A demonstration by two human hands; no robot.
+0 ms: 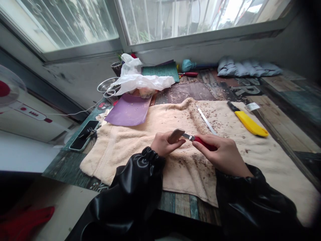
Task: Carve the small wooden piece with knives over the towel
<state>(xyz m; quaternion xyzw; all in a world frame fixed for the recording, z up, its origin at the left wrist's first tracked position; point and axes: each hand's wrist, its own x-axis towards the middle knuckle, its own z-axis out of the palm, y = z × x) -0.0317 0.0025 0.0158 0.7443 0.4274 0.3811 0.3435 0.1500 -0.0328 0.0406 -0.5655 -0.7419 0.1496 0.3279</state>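
Observation:
My left hand (162, 144) is closed round a small brown block of wood (176, 134), its thumb stretched along the lower side. In my right hand (224, 152) is a carving knife (204, 143), gripped by its red handle. The knife's short metal blade points left and meets or nearly meets the right end of the wood; actual contact cannot be made out. Both hands are over a cream towel (135, 142) strewn with wood shavings. Beyond them on the towel lie a thin silvery strip (206, 119) and a yellow tool with a black end (248, 124).
At the left are a purple sheet (130, 109) and a phone (84, 135) with keys on it. A white plastic bag (142, 83), metal bowl (104, 85), green mat (163, 71) and grey padded bundle (247, 68) line the back. A fan (11, 87) stands left.

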